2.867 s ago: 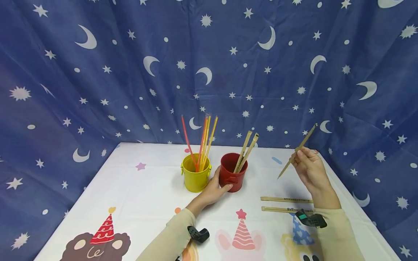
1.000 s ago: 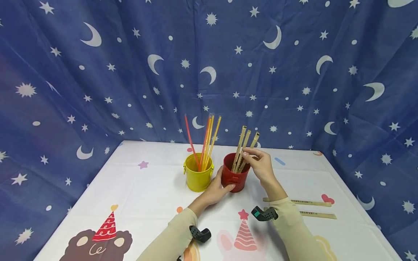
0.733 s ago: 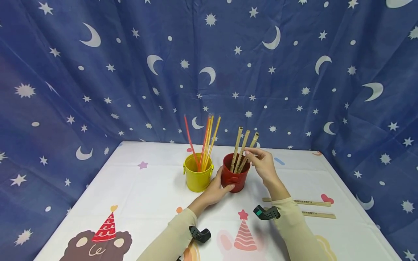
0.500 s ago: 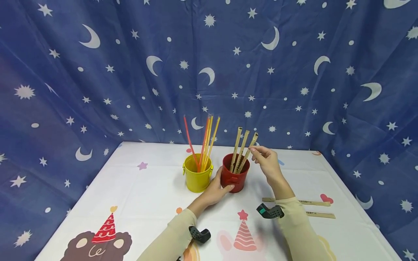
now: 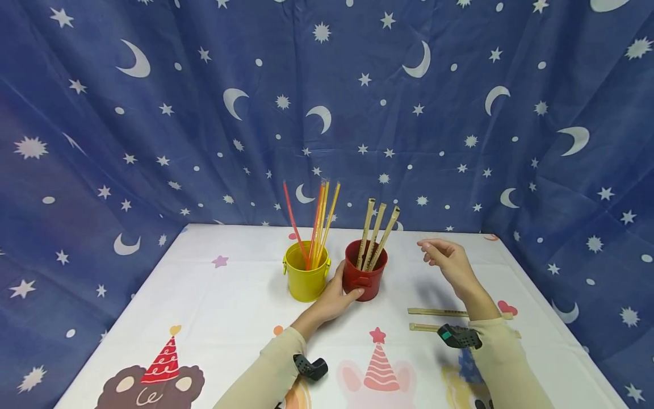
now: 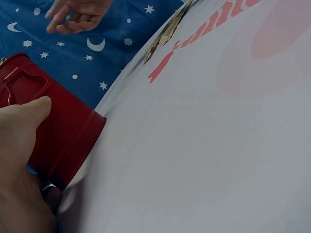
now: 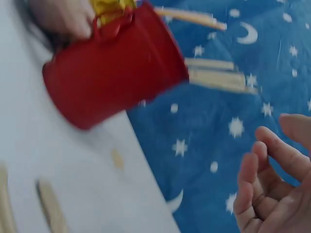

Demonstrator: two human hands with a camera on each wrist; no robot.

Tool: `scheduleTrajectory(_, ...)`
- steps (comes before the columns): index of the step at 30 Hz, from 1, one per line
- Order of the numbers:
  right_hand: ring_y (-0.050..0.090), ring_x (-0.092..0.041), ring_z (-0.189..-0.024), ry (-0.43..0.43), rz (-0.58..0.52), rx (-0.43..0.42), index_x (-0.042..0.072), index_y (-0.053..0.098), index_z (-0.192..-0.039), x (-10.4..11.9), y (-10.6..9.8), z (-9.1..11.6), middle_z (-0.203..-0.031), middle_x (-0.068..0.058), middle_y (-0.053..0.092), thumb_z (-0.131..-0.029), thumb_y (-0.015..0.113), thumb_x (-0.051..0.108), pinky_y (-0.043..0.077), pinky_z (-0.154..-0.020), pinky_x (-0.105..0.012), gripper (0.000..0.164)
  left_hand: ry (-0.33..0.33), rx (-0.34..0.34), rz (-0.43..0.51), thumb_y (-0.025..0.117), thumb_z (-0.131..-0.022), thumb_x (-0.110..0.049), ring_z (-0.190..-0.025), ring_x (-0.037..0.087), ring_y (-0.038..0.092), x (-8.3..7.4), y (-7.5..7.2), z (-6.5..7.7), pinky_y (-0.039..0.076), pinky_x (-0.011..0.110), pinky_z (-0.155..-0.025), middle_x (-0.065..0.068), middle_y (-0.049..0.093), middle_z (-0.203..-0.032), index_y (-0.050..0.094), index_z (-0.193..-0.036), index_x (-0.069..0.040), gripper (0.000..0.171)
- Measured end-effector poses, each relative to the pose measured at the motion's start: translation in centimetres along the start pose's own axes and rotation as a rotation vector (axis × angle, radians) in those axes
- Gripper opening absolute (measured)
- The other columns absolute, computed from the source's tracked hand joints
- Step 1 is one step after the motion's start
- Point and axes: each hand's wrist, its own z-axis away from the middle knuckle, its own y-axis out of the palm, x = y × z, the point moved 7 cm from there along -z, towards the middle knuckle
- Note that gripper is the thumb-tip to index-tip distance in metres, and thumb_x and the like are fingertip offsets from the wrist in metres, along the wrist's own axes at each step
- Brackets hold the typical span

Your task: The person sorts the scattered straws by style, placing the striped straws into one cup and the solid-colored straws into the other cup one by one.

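My left hand (image 5: 331, 298) grips a small red bucket (image 5: 364, 284), thumb across its front below the handle and fingers round its left side. Three tan packets printed with lettering, which look like wrapped chopsticks (image 5: 375, 236), lean upright inside it. To the right of the bucket, my right hand (image 5: 452, 267) hovers over the table with loosely bent fingers and nothing in them. In the right wrist view the fingers (image 7: 282, 155) are apart from the chopsticks. Two more wrapped chopstick packets (image 5: 434, 312) lie side by side on the table, partly hidden under the right forearm.
A yellow bucket (image 5: 305, 281) stands just left of the red one, with several red and orange-yellow thin sticks (image 5: 319, 224) rising from it. The white table cover (image 5: 214, 307) has printed party animals. A blue star-and-moon curtain (image 5: 327, 113) hangs behind.
The right hand brought one wrapped chopstick packet from the right into the red bucket, let it go, and moved back right. The left hand kept hold of the bucket.
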Motion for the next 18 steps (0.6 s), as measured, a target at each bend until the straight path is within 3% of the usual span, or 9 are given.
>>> scheduleTrajectory(9, 0.066, -0.007, -0.088, 0.007, 0.181, 0.192, -0.007, 0.062, -0.130, -3.9, -2.5, 1.1, -0.100, 0.021, 0.067, -0.105, 0.055, 0.026, 0.056, -0.081, -0.022, 0.041, 0.003, -0.002, 0.008, 0.063, -0.099, -0.033, -0.157, 0.030, 0.024, 0.1, -0.1, -0.1, 0.024, 0.055, -0.127, 0.009, 0.023, -0.169, 0.007, -0.164, -0.017, 0.088)
scheduleTrajectory(12, 0.068, -0.011, -0.092, 0.024, 0.207, 0.271, -0.008, 0.063, -0.129, -5.0, -2.8, 1.4, -0.112, 0.002, 0.074, -0.103, 0.059, 0.024, 0.056, -0.084, -0.025, 0.041, 0.004, -0.005, 0.014, 0.064, -0.098, -0.033, -0.156, 0.030, 0.024, 0.1, -0.2, -0.1, 0.024, 0.055, -0.127, 0.009, 0.023, -0.169, 0.007, -0.164, -0.017, 0.088)
scheduleTrajectory(15, 0.070, -0.010, -0.096, 0.035, 0.220, 0.333, -0.008, 0.064, -0.127, -6.0, -3.0, 1.6, -0.123, -0.021, 0.070, -0.101, 0.063, 0.024, 0.055, -0.086, -0.021, 0.041, 0.001, -0.012, 0.016, 0.064, -0.098, -0.033, -0.156, 0.030, 0.024, 0.1, -0.2, -0.1, 0.023, 0.055, -0.127, 0.009, 0.023, -0.169, 0.008, -0.164, -0.017, 0.088)
scheduleTrajectory(18, 0.069, -0.005, -0.096, 0.010, 0.221, 0.394, -0.010, 0.066, -0.122, -6.8, -3.2, 2.0, -0.122, -0.029, 0.068, -0.099, 0.065, 0.020, 0.054, -0.083, -0.016, 0.038, -0.004, -0.008, 0.014, 0.063, -0.098, -0.033, -0.156, 0.030, 0.024, 0.1, 0.1, 0.0, 0.023, 0.055, -0.127, 0.009, 0.023, -0.169, 0.007, -0.164, -0.016, 0.088)
